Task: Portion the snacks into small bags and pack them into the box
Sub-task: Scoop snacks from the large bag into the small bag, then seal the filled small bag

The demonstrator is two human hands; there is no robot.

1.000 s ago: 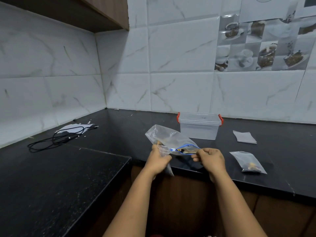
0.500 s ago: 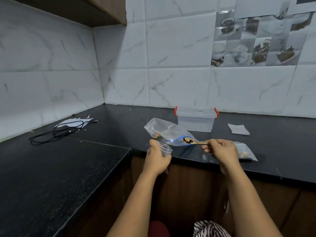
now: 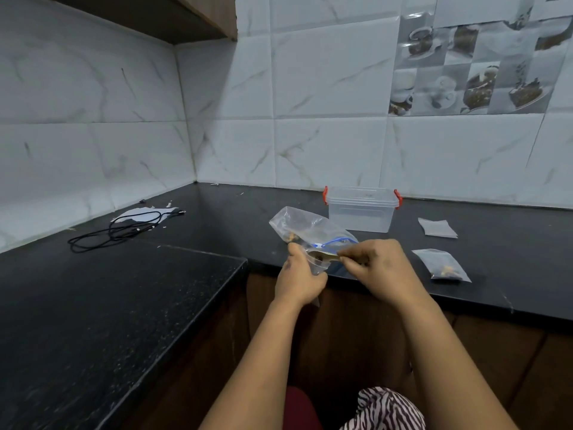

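Black stone countertop (image 3: 155,305), L-shaped, spanning the frame's lower left to right edge.

Clear plastic box (image 3: 361,212) with red clips, right of centre, against the tiled wall.

Large zip bag (image 3: 305,226) of snacks, blue-edged mouth, lying just left of the box, directly behind both hands.

Black cable (image 3: 117,232), coiled, far left.

Filled small bag (image 3: 441,265), flat, lower right; stack of empty small bags (image 3: 437,227) above it.

Left hand (image 3: 299,279), centre: fingers curled round an open small bag (image 3: 317,263).

Right hand (image 3: 376,268): pinching a spoon (image 3: 324,255) (wooden, apparently), its bowl at that bag's mouth.
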